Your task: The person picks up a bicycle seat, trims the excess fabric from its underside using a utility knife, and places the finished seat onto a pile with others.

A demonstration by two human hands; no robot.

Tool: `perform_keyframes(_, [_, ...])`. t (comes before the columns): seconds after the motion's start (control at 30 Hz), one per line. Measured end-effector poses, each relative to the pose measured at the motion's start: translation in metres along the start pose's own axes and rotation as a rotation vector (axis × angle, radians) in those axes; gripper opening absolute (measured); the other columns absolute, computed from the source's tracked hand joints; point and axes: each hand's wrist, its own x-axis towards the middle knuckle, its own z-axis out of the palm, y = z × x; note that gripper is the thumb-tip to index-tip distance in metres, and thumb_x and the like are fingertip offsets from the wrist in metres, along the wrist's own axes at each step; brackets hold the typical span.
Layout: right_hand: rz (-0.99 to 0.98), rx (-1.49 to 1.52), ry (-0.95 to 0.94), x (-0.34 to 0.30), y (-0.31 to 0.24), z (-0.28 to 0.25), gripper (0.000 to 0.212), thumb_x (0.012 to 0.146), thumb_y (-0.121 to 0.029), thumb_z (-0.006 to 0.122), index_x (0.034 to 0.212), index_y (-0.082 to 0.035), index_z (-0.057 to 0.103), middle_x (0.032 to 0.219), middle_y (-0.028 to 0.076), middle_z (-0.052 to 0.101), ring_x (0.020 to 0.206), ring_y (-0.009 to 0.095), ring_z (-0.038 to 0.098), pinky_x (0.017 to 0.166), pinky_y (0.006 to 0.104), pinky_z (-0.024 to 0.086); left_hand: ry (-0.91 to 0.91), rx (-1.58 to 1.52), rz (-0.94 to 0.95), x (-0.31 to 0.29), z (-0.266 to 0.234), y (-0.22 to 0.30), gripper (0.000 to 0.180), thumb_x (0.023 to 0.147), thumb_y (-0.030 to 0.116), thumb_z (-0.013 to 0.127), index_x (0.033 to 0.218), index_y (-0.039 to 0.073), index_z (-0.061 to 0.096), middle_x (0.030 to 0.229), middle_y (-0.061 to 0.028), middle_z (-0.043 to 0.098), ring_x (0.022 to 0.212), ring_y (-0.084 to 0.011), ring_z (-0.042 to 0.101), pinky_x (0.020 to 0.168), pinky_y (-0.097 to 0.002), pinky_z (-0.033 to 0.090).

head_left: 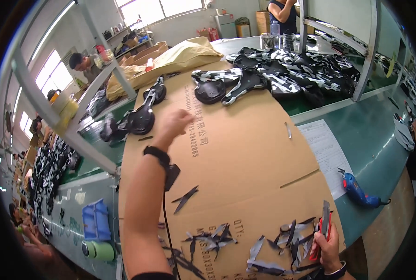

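My left hand (176, 123) is over the cardboard sheet (236, 154), its fingers curled in, with nothing showing in them. Nearest to it on the left lies a black moulded part (140, 120) with a patterned strip. Beyond the hand are two more black parts (210, 91) with black, white and grey camouflage-like covering. At the lower right my right hand (328, 247) grips a red utility knife (326, 226), its blade out and pointing away from me. Beside that hand lies a heap of grey and black scraps (289, 240); a second scrap heap (212, 238) sits to its left.
A large pile of patterned parts (306, 70) covers the far right. A blue electric tool (359, 191) lies by a printed sheet (327, 144) on the green table (371, 144). At left are a blue basket (96, 219), a green bottle (98, 250) and a metal frame post (72, 126). Other people work farther off.
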Motion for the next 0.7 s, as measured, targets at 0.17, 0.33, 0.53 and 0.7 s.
perform_keyframes(0.17, [-0.106,-0.099,0.029,-0.007,0.022,-0.012,0.026,0.088,-0.006,0.06,0.109,-0.001,0.045,0.071,0.005,0.055,0.048,0.011,0.054,0.045,0.0243,0.046,0.015,0.715,0.094,0.086,0.11,0.056,0.081,0.084,0.042,0.066,0.141,-0.003,0.031,0.154,-0.0233,0.02,0.143,-0.0366,0.023,0.11,-0.0545,0.029])
perform_keyframes(0.33, [-0.181,-0.071,0.051,0.0,0.032,-0.012,0.02,0.092,-0.007,0.058,0.107,-0.001,0.047,0.068,0.004,0.057,0.049,0.011,0.055,0.046,0.0232,0.045,0.163,0.58,0.027,0.145,0.164,0.04,0.086,0.081,0.038,0.069,0.147,0.004,0.026,0.154,-0.0194,0.022,0.142,-0.0323,0.024,0.104,-0.0587,0.032])
perform_keyframes(0.53, [-0.108,-0.023,0.043,-0.008,0.035,-0.016,0.023,0.093,-0.009,0.058,0.11,-0.003,0.044,0.061,0.003,0.053,0.045,0.01,0.054,0.041,0.0235,0.045,-0.103,0.638,0.23,0.105,0.141,0.05,0.04,0.065,0.03,0.069,0.088,-0.003,0.068,0.08,-0.0244,0.067,0.075,-0.0403,0.067,0.07,-0.0424,0.054])
perform_keyframes(0.7, [-0.143,-0.138,0.029,0.009,0.025,-0.019,0.031,0.085,-0.008,0.061,0.112,-0.002,0.047,0.072,0.003,0.054,0.052,0.011,0.054,0.049,0.0243,0.047,-0.354,0.523,0.091,-0.067,0.079,0.037,0.053,0.067,0.014,0.076,0.112,0.001,0.052,0.106,-0.0209,0.059,0.104,-0.0347,0.057,0.088,-0.0404,0.046])
